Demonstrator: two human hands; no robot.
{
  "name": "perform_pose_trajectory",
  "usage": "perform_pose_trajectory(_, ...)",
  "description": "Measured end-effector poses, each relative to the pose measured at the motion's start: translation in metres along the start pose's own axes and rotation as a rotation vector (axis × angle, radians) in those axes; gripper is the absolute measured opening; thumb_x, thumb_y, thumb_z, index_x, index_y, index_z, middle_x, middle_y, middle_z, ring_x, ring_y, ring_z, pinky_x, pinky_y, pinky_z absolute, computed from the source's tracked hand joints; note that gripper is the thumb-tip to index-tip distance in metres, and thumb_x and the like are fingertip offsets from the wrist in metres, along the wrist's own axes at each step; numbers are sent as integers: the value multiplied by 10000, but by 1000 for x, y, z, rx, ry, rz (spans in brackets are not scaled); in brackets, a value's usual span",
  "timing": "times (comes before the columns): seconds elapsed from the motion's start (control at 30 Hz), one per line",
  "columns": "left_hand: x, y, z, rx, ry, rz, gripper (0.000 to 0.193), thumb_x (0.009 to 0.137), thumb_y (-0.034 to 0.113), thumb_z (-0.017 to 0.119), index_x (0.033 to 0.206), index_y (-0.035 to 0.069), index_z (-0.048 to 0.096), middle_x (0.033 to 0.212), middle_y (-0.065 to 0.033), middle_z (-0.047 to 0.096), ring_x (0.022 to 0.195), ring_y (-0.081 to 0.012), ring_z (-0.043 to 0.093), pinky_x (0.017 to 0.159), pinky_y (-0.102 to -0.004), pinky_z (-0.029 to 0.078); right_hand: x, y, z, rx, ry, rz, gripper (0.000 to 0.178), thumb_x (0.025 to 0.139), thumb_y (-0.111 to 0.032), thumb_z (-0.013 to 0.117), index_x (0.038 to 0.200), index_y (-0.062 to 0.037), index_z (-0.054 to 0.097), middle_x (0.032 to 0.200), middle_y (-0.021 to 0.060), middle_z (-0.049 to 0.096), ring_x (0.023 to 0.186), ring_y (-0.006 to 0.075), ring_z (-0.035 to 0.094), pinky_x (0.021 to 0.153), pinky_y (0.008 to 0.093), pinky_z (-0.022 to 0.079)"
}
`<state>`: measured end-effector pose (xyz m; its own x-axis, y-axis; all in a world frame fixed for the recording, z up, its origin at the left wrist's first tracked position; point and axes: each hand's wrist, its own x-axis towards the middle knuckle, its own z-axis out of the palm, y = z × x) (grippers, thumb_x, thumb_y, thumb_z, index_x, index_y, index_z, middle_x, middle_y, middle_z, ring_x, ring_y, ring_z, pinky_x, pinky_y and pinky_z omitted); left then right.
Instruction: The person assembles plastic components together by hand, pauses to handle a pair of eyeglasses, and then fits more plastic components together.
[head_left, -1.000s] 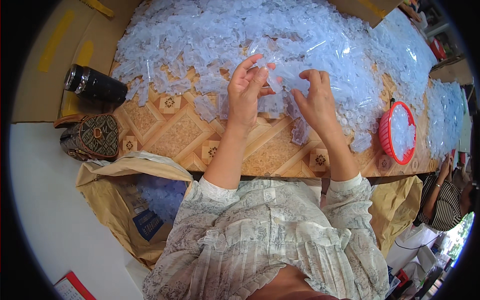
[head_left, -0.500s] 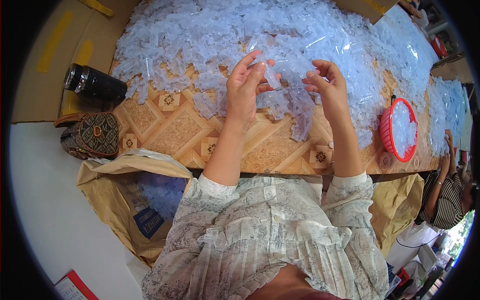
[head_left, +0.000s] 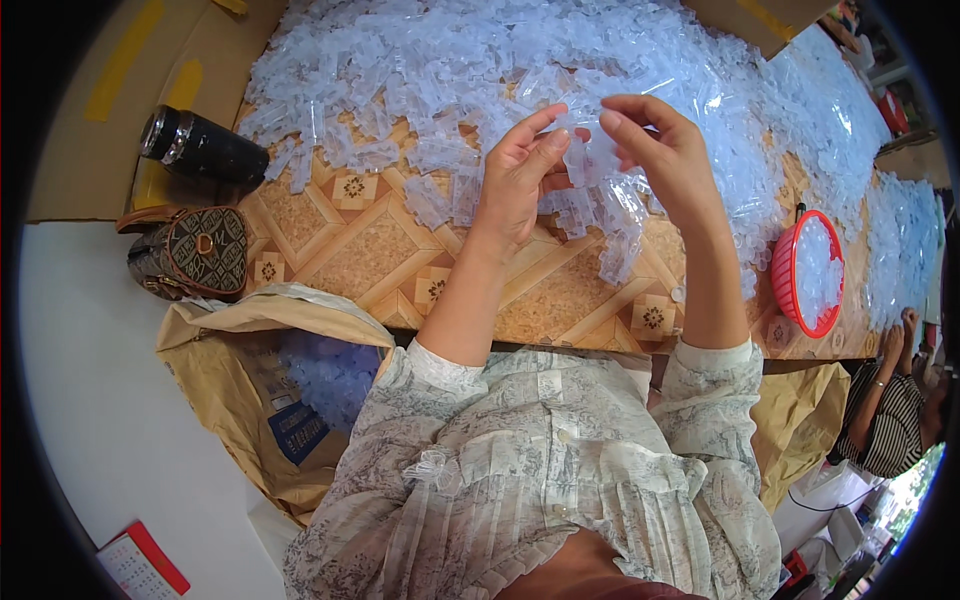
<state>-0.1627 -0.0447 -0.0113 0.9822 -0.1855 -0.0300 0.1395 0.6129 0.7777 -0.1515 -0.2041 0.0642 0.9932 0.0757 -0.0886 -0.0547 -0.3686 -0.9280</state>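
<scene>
Above the near edge of a big heap of clear plastic pieces (head_left: pixel 440 60), both of my hands are raised close together. My left hand (head_left: pixel 520 180) pinches a flat, clear plastic piece (head_left: pixel 590 158) between thumb and fingers. At the piece's other side is my right hand (head_left: pixel 668 155), its fingers curled and its thumb close to the index fingertip. Whatever lies between those right fingertips is too clear and small to make out. Below my hands, several loose clear strips (head_left: pixel 620 235) lie on the patterned tabletop (head_left: pixel 370 245).
A black flask (head_left: pixel 215 150) lies at the left beside a cardboard box (head_left: pixel 75 150), with a brown patterned bag (head_left: pixel 205 250) nearer. An open paper sack (head_left: pixel 200 365) holds clear pieces. To the right stands a red basket (head_left: pixel 784 275) of small clear parts; beyond it, a co-worker in stripes (head_left: pixel 888 435).
My right hand has come up and closer to my left hand, its fingers now beside the clear piece. The whole view has shifted slightly. The co-worker's hands have moved.
</scene>
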Motion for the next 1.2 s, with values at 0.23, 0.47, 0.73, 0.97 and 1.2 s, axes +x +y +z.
perform_pose_trajectory(0.23, -1, 8, 3, -269, -25, -24, 443, 925, 209, 561, 1303, 22, 425, 1095, -104, 603, 879, -170, 637, 743, -351, 575, -2, 27, 14, 228, -29, -117, 380, 841, -199, 654, 1132, 37, 592, 992, 93, 616, 851, 149, 575, 731, 260, 468)
perform_pose_trajectory(0.47, -2, -1, -3, -76, 22, 1, 447, 920, 226, 577, 1313, 71, 430, 1033, -21, 606, 873, -86, 594, 685, -268, 548, -18, 29, 34, 33, 117, -188, 379, 797, -230, 698, 1077, 2, 592, 1005, 106, 619, 882, 167, 585, 649, 294, 478)
perform_pose_trajectory(0.73, -6, 7, 6, -47, -3, 30, 431, 912, 195, 587, 1310, 110, 445, 1107, -25, 602, 923, -87, 592, 716, -253, 544, -35, 25, 35, -92, 280, -260, 384, 789, -195, 683, 1111, -17, 573, 982, 110, 619, 870, 188, 583, 671, 310, 464)
perform_pose_trajectory(0.97, -8, 8, 9, -30, -127, 101, 459, 919, 146, 564, 1342, 49, 414, 1205, -76, 572, 1001, -132, 589, 804, -297, 544, -44, 28, 37, -237, 269, -484, 495, 772, -101, 639, 1249, -48, 518, 1034, 124, 582, 881, 222, 562, 709, 332, 474)
perform_pose_trajectory(1.2, -11, 8, 13, -41, -112, 93, 383, 916, 149, 575, 1276, 41, 502, 1162, -71, 600, 971, -122, 596, 791, -277, 544, -54, 33, 41, -184, 344, -527, 510, 768, -45, 624, 1268, -62, 525, 1122, 153, 539, 925, 246, 552, 708, 315, 492)
